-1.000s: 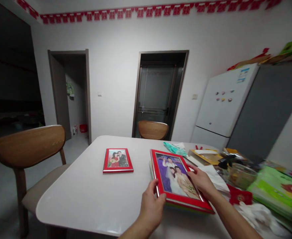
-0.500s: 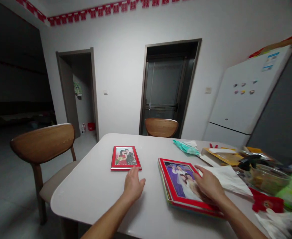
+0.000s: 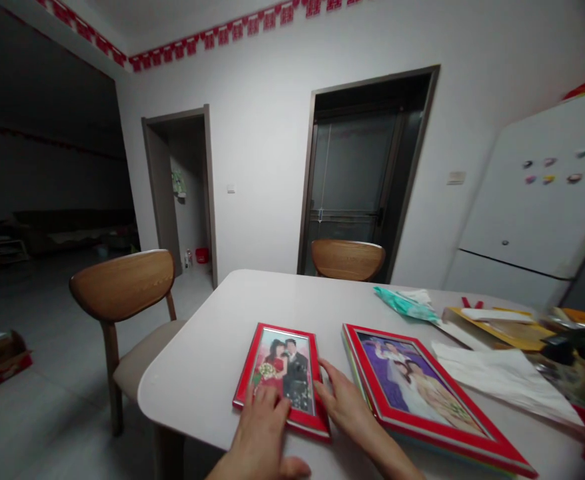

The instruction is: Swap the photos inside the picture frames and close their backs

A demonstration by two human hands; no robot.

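A small red photo frame [image 3: 283, 377] lies flat near the front edge of the white table [image 3: 212, 340]. My left hand [image 3: 262, 433] rests on its near part with fingers stretched flat. My right hand [image 3: 342, 403] touches the frame's right edge, fingers extended. A larger red photo frame [image 3: 422, 393] lies just to the right on a thin stack, with neither hand on it.
White tissue paper [image 3: 497, 377], a teal packet [image 3: 405, 303], a yellow folder [image 3: 497, 323] and dark clutter [image 3: 580, 360] fill the table's right side. Wooden chairs stand at the left [image 3: 122, 287] and far side [image 3: 347, 259]. A white fridge [image 3: 532, 200] is at right.
The small frame has come from mid-table to the front edge. My right hand left the large frame and now touches the small one; my left hand lies on it.
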